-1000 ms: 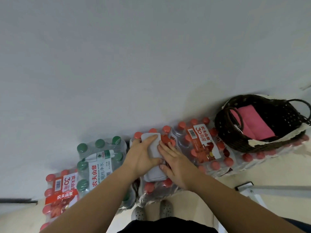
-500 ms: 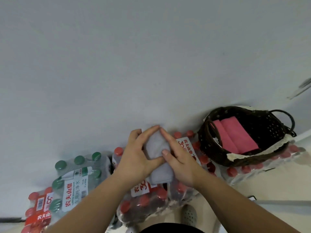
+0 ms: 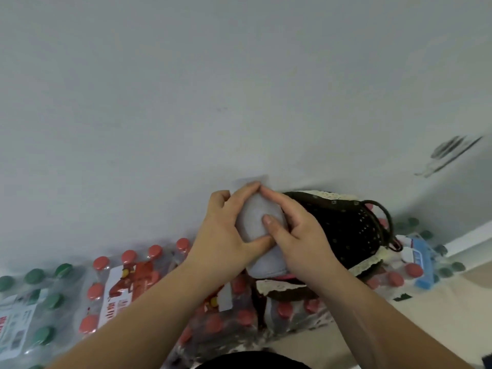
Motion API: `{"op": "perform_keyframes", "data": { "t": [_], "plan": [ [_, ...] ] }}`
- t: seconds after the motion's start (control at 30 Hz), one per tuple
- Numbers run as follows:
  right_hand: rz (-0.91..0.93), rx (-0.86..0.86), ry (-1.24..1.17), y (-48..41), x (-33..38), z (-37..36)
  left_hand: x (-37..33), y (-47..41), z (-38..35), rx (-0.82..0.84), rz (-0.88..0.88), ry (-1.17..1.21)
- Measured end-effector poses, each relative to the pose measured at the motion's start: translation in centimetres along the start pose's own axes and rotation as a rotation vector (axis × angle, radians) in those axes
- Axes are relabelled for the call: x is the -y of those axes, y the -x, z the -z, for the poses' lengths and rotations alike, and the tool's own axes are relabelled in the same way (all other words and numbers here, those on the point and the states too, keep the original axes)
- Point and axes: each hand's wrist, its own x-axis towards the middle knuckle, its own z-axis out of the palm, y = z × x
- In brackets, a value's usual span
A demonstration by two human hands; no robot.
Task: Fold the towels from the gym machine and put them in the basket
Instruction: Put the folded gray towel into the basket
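Both hands clamped one folded grey towel (image 3: 259, 222) between them. Left hand (image 3: 223, 235) curled round its left side, thumb under the lower edge; right hand (image 3: 298, 233) wrapped the right side, thumb pressed flat on the front, index fingertips meeting at the top. Towel looked soft, matte, folded into a thick rounded pad, held in the air in front of the dark woven basket (image 3: 354, 230). Basket was oval wicker with a perforated weave, cream lace trim on the rim and a loop handle on the right. It sat on shrink-wrapped packs of red-capped bottles (image 3: 127, 278); green-capped bottles (image 3: 40, 302) lay far left. Plain pale wall (image 3: 239, 89) behind.
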Motion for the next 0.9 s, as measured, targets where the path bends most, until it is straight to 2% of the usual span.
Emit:
{"op": "perform_keyframes", "data": {
  "t": [0.1,0.2,0.3,0.43,0.53,0.6,0.7,0.83,0.9],
  "plan": [
    [-0.053,-0.034,0.154,-0.1,-2.1,5.1,-0.9,-1.3,-3.1,0.094,-0.033,-0.164],
    [-0.263,-0.035,0.275,0.0,-4.4,10.1,-1.5,-2.4,-6.3,0.239,-0.091,-0.368],
    [-0.417,0.051,0.431,-0.1,-5.9,13.3,-1.7,-3.3,-9.4,0.451,-0.104,-0.578],
    [-0.472,0.166,0.611,-1.6,-7.7,13.3,-1.3,-4.8,-12.7,0.687,-0.019,-0.762],
    [-0.48,0.195,0.708,-3.1,-9.5,11.8,0.5,-4.8,-14.3,0.779,0.022,-0.843],
    [-0.484,0.109,0.627,-4.0,-10.4,11.2,1.4,-4.2,-14.8,0.784,-0.012,-0.894],
    [-0.55,-0.041,0.354,-4.3,-11.3,10.8,1.9,-3.8,-14.7,0.79,-0.033,-0.89],
    [-0.583,-0.084,0.237,-3.6,-12.0,10.9,2.4,-3.7,-14.4,0.823,-0.054,-0.885],
    [-0.573,-0.038,0.314,-3.4,-12.0,11.3,2.5,-3.8,-14.3,0.835,-0.054,-0.85]
  ]
}}
